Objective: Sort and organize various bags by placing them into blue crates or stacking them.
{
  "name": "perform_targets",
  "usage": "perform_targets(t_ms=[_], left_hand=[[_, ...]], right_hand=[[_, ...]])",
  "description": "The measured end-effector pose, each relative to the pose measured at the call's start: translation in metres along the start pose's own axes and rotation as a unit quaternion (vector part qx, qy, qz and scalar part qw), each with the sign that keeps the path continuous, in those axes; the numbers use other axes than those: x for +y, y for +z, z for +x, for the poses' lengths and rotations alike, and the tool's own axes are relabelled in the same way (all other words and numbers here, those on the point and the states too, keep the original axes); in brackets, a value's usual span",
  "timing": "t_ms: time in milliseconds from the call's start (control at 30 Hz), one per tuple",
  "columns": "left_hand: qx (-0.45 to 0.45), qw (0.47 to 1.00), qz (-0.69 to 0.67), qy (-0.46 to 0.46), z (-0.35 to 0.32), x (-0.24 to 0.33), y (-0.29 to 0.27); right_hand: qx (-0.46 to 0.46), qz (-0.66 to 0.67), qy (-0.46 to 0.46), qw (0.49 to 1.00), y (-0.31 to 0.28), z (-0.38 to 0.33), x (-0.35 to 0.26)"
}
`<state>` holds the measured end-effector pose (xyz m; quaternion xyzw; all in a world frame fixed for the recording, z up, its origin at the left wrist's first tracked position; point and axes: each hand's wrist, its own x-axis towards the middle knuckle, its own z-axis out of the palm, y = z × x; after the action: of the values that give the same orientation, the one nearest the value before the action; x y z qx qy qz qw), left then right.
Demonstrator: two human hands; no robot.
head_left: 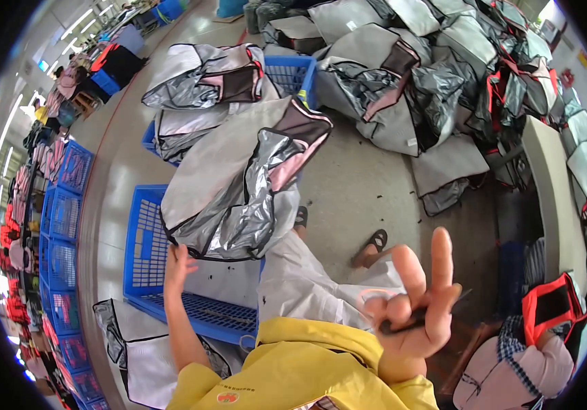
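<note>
A large grey fabric bag [205,160] with black binding, a crinkled silver lining and a pink patch spreads over the blue crate in front of me. My left hand [180,270] is at its lower left corner, fingers closed on the black-bound edge. Raised to the right, well apart from the bag, my right hand [416,301] has two fingers stretched up. Its other fingers curl around small dark thread snips [406,322], whose thin tip points right; most of the tool is hidden by the hand.
Under the bag stands a blue plastic crate [146,239]; another crate [290,72] behind it bears similar bags [201,75]. A big heap of grey bags [375,75] fills the far right. At lower right is another person [519,372] beside a red-trimmed piece. Blue crates [61,260] line the left.
</note>
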<state>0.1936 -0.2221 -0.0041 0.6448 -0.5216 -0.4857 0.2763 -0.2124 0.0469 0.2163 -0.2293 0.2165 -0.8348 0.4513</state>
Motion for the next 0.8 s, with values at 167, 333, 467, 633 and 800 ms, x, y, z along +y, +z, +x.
perform_targets(t_ms=[167,333,467,633,800], left_hand=[[0.056,0.997,0.043,-0.003,-0.023,0.031,0.043],[0.035,0.997,0.054,0.033,-0.029,0.02,0.022],[0.006,0.993,0.096,0.069,-0.027,0.004,0.007],[0.07,0.98,0.155,0.103,-0.035,0.028,0.036],[0.201,0.935,0.228,0.18,-0.019,0.034,0.078]], right_hand=[[-0.208,0.195,-0.11,0.952,0.056,-0.003,0.013],[-0.013,0.31,-0.008,0.951,0.128,0.009,0.017],[0.032,0.224,0.001,0.974,0.12,-0.015,0.025],[0.034,0.104,0.035,0.993,0.107,-0.023,0.031],[-0.027,-0.037,0.238,0.97,0.019,0.026,0.127]])
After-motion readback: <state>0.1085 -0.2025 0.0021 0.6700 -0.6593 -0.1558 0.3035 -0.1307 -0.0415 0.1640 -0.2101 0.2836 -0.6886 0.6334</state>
